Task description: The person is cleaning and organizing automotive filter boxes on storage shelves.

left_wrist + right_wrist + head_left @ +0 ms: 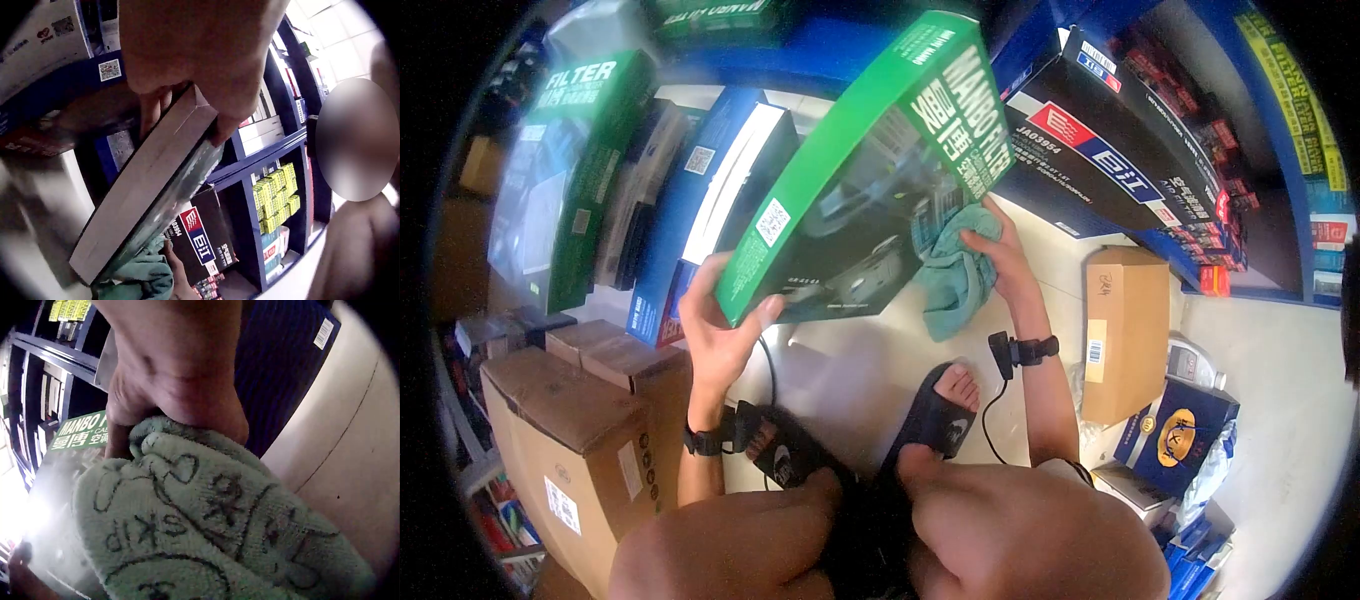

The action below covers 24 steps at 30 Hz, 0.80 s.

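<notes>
A flat green and black MANBO filter box (825,215) is held up at a tilt over the floor. My left hand (718,335) grips its lower left corner, with the thumb on the printed face. In the left wrist view the plain narrow side of the box (140,187) runs down from the fingers. A green cloth (955,285) hangs bunched from my right hand (1007,258) at the box's right edge. Dark line drawings and letters show on the cloth (187,519) in the right wrist view, where the fingers are mostly hidden behind it.
Another green filter box (565,190) and a blue and white box (710,190) stand on the left. Cardboard cartons (570,440) are stacked by the left knee. A large black JA03954 air filter box (1110,140) leans at right, above a brown carton (1127,335). Blue shelves (1280,240) border the right.
</notes>
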Each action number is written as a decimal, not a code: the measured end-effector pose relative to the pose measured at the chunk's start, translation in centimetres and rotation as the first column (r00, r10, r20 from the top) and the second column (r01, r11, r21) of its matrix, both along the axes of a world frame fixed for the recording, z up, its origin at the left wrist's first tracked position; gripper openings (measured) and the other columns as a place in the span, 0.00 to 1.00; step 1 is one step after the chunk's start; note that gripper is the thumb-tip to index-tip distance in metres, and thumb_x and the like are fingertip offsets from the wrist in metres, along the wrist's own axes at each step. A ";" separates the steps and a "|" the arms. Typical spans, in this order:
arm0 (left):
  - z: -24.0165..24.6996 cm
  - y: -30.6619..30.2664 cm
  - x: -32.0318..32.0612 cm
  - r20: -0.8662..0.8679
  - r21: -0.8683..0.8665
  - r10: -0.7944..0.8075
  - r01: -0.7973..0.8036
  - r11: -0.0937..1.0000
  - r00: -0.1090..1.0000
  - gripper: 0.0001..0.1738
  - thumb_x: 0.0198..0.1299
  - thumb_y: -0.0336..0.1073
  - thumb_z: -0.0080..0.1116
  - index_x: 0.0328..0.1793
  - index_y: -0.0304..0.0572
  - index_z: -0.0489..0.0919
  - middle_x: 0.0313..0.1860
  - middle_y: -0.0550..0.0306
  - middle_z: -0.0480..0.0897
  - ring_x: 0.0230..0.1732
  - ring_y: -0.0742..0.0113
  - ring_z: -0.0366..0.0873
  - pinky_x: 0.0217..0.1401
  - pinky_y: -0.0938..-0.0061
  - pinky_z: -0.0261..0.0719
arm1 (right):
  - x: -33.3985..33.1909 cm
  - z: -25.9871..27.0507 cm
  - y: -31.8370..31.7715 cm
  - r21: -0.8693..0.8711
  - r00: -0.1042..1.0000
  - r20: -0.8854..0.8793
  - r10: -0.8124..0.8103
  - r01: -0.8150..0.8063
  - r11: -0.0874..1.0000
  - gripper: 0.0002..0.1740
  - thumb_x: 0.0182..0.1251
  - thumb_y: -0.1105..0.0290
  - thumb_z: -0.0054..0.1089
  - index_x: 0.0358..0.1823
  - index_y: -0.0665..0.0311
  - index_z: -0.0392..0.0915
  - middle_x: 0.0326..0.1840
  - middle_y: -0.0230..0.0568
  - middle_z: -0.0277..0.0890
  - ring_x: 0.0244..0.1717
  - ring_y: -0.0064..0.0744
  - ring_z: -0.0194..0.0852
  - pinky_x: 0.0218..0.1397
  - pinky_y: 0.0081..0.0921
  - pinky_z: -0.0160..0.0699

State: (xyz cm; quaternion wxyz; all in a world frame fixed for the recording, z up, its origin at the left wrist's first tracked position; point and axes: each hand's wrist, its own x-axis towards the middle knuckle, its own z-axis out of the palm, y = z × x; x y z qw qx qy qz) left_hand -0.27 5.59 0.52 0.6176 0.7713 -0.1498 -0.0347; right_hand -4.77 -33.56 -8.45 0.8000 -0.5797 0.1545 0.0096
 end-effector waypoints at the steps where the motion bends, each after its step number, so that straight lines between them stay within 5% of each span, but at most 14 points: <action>1: -0.4 -0.1 0.2 -0.012 -0.049 -0.020 0.019 0.999 1.000 0.28 0.56 0.32 0.83 0.60 0.32 0.82 0.50 0.57 0.86 0.54 0.70 0.81 0.62 0.71 0.77 | 0.1 -0.1 -0.6 0.040 1.000 0.009 0.022 -0.022 0.999 0.43 0.67 0.77 0.78 0.82 0.63 0.68 0.58 0.34 0.85 0.57 0.28 0.85 0.62 0.29 0.86; 10: -0.6 0.1 0.2 -0.134 0.093 -0.108 0.121 0.988 0.985 0.28 0.53 0.33 0.86 0.55 0.35 0.81 0.46 0.57 0.86 0.48 0.69 0.83 0.56 0.71 0.80 | -1.4 -1.8 -2.8 0.095 0.991 -0.079 -0.104 0.111 0.989 0.41 0.67 0.82 0.75 0.81 0.63 0.69 0.63 0.38 0.84 0.59 0.32 0.86 0.64 0.33 0.87; 12: -1.6 -0.1 0.5 0.048 0.396 -0.158 0.127 0.909 0.986 0.29 0.51 0.34 0.87 0.55 0.31 0.81 0.45 0.48 0.86 0.46 0.60 0.85 0.55 0.66 0.83 | -1.7 0.2 -2.4 -0.061 0.991 0.011 -0.133 0.133 0.989 0.36 0.65 0.84 0.75 0.76 0.64 0.74 0.61 0.37 0.85 0.60 0.31 0.86 0.65 0.32 0.86; 13: -2.3 -0.3 0.7 0.104 0.460 -0.188 0.120 0.880 0.977 0.29 0.50 0.35 0.86 0.54 0.29 0.81 0.46 0.40 0.85 0.47 0.46 0.86 0.55 0.59 0.84 | -1.9 1.3 -2.3 -0.145 0.989 0.066 -0.134 0.142 0.979 0.32 0.63 0.83 0.77 0.70 0.64 0.77 0.60 0.35 0.86 0.60 0.30 0.86 0.66 0.31 0.85; 14: -3.2 -0.6 0.5 0.101 0.458 -0.188 0.123 0.881 0.977 0.29 0.50 0.35 0.86 0.54 0.29 0.81 0.46 0.40 0.85 0.47 0.46 0.86 0.55 0.59 0.84 | -2.0 2.0 -2.4 -0.147 0.989 0.063 -0.134 0.142 0.979 0.32 0.63 0.83 0.77 0.70 0.64 0.77 0.60 0.35 0.86 0.60 0.30 0.86 0.66 0.31 0.85; 17: -4.9 -2.5 -0.3 0.103 0.517 -0.087 0.021 0.855 0.991 0.28 0.52 0.35 0.85 0.54 0.29 0.83 0.49 0.36 0.86 0.51 0.34 0.86 0.57 0.55 0.83 | -2.1 3.0 -4.0 -0.539 0.985 0.162 -0.057 0.137 0.831 0.32 0.56 0.77 0.85 0.62 0.62 0.81 0.58 0.34 0.88 0.56 0.30 0.85 0.64 0.32 0.84; 18: -5.4 -2.9 -0.4 0.099 0.515 -0.091 0.027 0.857 0.991 0.28 0.52 0.35 0.85 0.54 0.29 0.83 0.49 0.36 0.86 0.51 0.34 0.86 0.57 0.55 0.83 | -2.1 3.5 -4.3 -0.542 0.986 0.158 -0.061 0.138 0.829 0.32 0.56 0.77 0.85 0.62 0.62 0.81 0.58 0.34 0.88 0.56 0.30 0.85 0.64 0.32 0.84; 20: -7.1 -3.8 0.0 0.149 0.491 -0.078 -0.005 0.871 0.986 0.29 0.53 0.34 0.84 0.58 0.29 0.84 0.52 0.34 0.87 0.54 0.35 0.87 0.58 0.54 0.83 | -1.9 4.4 -4.8 -0.781 0.972 0.233 0.034 0.166 0.601 0.31 0.55 0.74 0.87 0.60 0.63 0.82 0.55 0.38 0.89 0.54 0.32 0.86 0.63 0.33 0.83; 21: -8.2 -4.0 0.4 0.082 0.438 -0.086 0.041 0.898 0.993 0.29 0.55 0.33 0.81 0.61 0.30 0.83 0.53 0.29 0.86 0.56 0.28 0.83 0.59 0.49 0.81 | -1.8 5.0 -4.4 -0.826 0.964 0.263 0.032 0.208 0.524 0.31 0.54 0.71 0.89 0.59 0.64 0.83 0.53 0.42 0.89 0.54 0.36 0.87 0.62 0.36 0.83; 24: -10.3 -4.8 1.6 0.071 0.412 -0.111 0.072 0.908 0.991 0.27 0.57 0.32 0.79 0.62 0.30 0.83 0.53 0.29 0.87 0.56 0.29 0.84 0.60 0.50 0.82 | -1.4 4.8 -4.3 -0.862 0.954 0.292 0.073 0.229 0.452 0.33 0.53 0.71 0.90 0.59 0.64 0.82 0.54 0.44 0.89 0.54 0.40 0.88 0.62 0.37 0.84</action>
